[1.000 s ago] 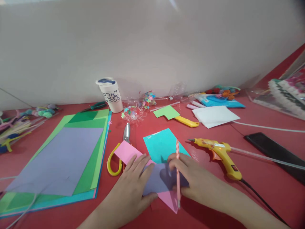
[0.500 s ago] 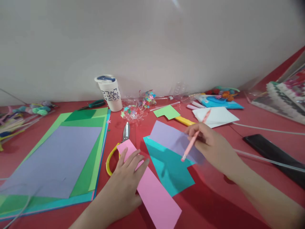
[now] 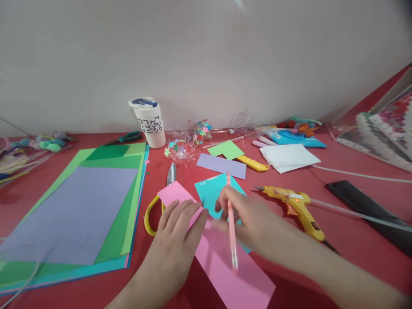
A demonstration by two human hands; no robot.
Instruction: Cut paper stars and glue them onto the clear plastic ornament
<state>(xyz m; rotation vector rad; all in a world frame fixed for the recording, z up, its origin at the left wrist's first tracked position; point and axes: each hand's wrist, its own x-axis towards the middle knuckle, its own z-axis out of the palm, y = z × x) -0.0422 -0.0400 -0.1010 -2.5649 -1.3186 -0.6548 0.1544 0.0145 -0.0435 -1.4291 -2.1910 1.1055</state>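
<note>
A pink paper strip (image 3: 222, 262) lies slanted in front of me, its near end wider, with an edge across it that looks like an overlapping piece. My left hand (image 3: 175, 240) rests on its upper part, fingers stretched out. Closed around a pink pencil (image 3: 231, 227), my right hand (image 3: 247, 214) is slightly blurred; its eraser end points toward me, and its fingertips are close to the pink paper's edge. A turquoise paper piece (image 3: 209, 189) is partly covered by that hand and the pink paper. Yellow-handled scissors (image 3: 149, 219) lie partly under the pink strip.
A purple strip (image 3: 222, 166), green paper piece (image 3: 227, 149) and yellow cutter (image 3: 254, 164) lie farther back. At right are a glue gun (image 3: 289, 199) and black case (image 3: 363, 206). Stacked coloured sheets (image 3: 77, 210) lie left; a white cup (image 3: 154, 128) stands behind.
My right hand has moved left and toward me with the pencil, over the pink paper. The purple strip now lies farther back, away from my hand. The glue gun has come into view.
</note>
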